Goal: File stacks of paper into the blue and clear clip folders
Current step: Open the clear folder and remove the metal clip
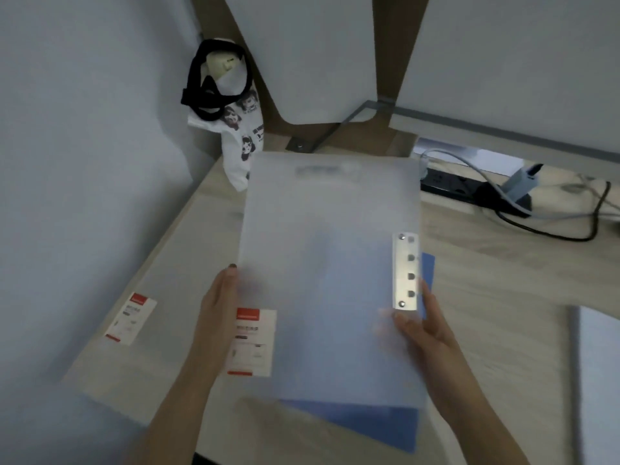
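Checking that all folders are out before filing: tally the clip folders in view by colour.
Clear: 2, the held clear folder and the flat clear folder at left
Blue: 1, the blue folder beneath the held one
Total: 3

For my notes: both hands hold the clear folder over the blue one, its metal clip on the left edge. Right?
No. The head view shows the metal clip on the right edge of the clear folder, beside the right hand.
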Tool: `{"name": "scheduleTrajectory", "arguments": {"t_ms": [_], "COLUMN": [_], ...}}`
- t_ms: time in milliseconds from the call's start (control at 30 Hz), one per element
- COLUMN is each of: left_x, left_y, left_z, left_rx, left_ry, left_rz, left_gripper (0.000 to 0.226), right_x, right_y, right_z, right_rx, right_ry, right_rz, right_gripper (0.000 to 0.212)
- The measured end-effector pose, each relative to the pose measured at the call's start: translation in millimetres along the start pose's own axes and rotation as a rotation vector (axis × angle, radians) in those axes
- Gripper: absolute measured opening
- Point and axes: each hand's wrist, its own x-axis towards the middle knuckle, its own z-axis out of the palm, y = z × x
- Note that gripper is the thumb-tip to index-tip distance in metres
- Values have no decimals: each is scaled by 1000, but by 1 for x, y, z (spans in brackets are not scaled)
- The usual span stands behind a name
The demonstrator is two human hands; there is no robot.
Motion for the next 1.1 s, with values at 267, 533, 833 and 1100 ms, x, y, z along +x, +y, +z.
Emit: {"name": "scheduleTrajectory", "arguments": {"t_ms": [267,533,833,1100], "left_x": [-24,-27,-3,-64], "left_y": [-70,-115,-118,-76], "left_z": [109,114,81,136], "left_rx": [783,1254,1169,748], "left_ry": [-586,-497,-470,-778], "left_rz": [370,551,510,206], "left_gripper": [50,65,105,71], "right_x": [-55,-81,-85,-88], "right_y": [6,32,45,30], "right_z": [-129,-173,-163,-153], "right_rx": [2,-39,-177,-283], "right_ry": [389,546,610,616], "right_rz": [68,172,245,146], "right_gripper": [70,60,53,27]}}
